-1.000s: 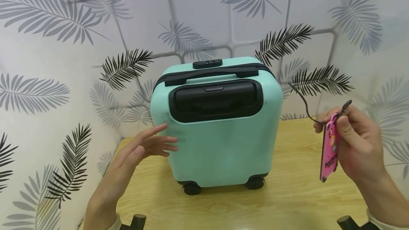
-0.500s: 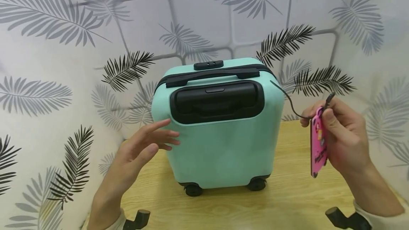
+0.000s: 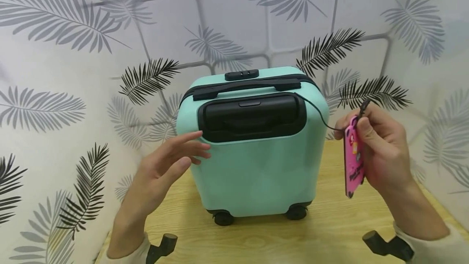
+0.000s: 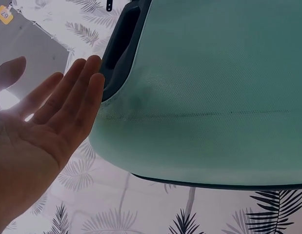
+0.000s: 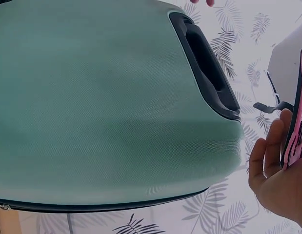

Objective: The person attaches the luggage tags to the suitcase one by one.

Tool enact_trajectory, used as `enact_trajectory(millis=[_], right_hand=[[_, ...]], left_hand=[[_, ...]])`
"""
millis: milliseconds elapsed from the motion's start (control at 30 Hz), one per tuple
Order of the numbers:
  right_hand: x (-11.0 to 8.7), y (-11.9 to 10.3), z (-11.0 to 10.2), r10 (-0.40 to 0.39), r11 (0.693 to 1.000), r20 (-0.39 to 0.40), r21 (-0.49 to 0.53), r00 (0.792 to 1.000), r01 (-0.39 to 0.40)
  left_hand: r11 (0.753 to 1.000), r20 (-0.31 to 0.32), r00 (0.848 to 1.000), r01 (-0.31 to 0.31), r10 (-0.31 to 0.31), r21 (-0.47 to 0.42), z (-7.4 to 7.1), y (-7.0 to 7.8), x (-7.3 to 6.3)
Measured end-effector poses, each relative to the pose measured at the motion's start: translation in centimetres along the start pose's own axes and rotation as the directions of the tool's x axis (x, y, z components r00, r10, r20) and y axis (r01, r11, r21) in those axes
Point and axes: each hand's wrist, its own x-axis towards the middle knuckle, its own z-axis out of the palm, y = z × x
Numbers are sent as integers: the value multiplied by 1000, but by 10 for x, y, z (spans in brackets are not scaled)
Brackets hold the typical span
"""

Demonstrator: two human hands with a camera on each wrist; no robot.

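Note:
A mint-green suitcase [image 3: 260, 174] stands upright on its wheels in the middle of the head view. Its black carry handle [image 3: 249, 86] runs across the top, above the recessed black trolley handle [image 3: 253, 117]. My right hand [image 3: 384, 146] pinches a pink luggage tag [image 3: 353, 162] by its top end, off the suitcase's right side. From the tag a thin black strap [image 3: 316, 109] curves left, its free end overlapping the suitcase's upper right corner. My left hand [image 3: 161, 174] is held with fingers extended and spread, fingertips close by the suitcase's left front. Nothing is in its palm [image 4: 38, 141].
The suitcase stands on a wood-grain tabletop [image 3: 256, 243]. Close behind is a wall [image 3: 234, 19] covered in a leaf pattern. On top of the suitcase sits a black combination lock [image 3: 242, 75]. Black mounts show at both wrists.
My right hand has moved left with the luggage tag, bringing the strap's end from beside the suitcase to over its upper right corner. My left hand has shifted slightly up and right, still empty.

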Motion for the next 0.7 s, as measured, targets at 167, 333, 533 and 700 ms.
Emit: enact_trajectory(millis=[167, 333, 533, 700], right_hand=[[4, -1, 5, 22, 998, -9, -52, 1000, -22], [9, 1, 11, 17, 999, -7, -34, 1000, -17], [14, 4, 17, 16, 999, -20, -29, 1000, -17], [19, 6, 20, 38, 998, -23, -47, 999, -39]], left_hand=[[989, -12, 1000, 12, -11, 150, 3, 1, 3], [960, -20, 1000, 23, -18, 281, 7, 2, 9], [943, -13, 1000, 1, 3, 332, 9, 3, 16], [935, -12, 999, -24, 30, 355, 10, 5, 22]])
